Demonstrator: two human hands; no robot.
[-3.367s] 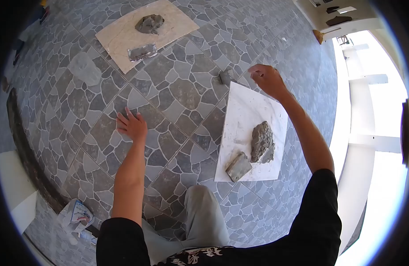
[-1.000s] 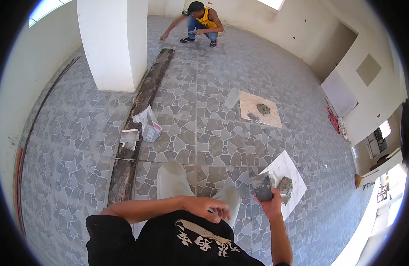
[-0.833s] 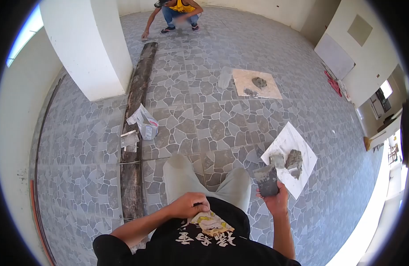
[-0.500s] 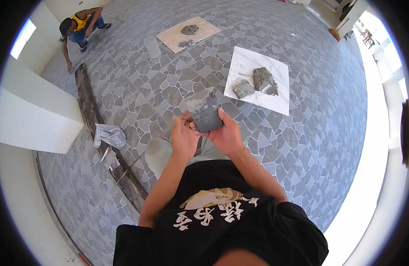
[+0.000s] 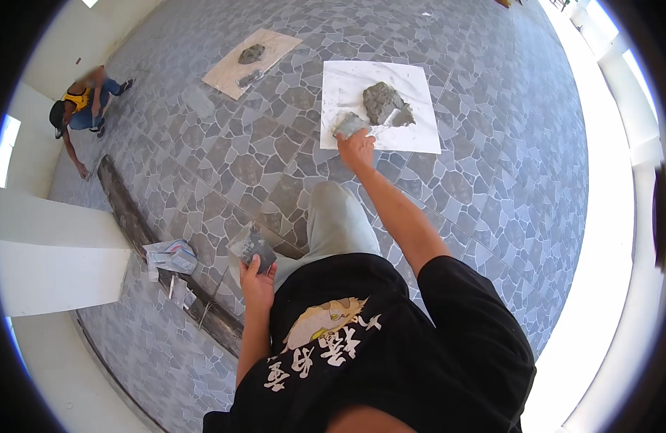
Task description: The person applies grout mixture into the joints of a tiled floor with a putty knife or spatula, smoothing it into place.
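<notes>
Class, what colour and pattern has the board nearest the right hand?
The board is white with grey streaks, clearest in the head view.

A single camera worn on the person's head looks forward and steeply down, its wide round lens leaving the corners black. The black shirt [image 5: 426, 339] fills the bottom of the frame, nearest the lens. The left hand [image 5: 258, 285] sits lower left of center, the right hand [image 5: 357, 150] above center; the floor [image 5: 506, 216] stretches off toward a distant wall [image 5: 102, 36] at upper left.
</notes>
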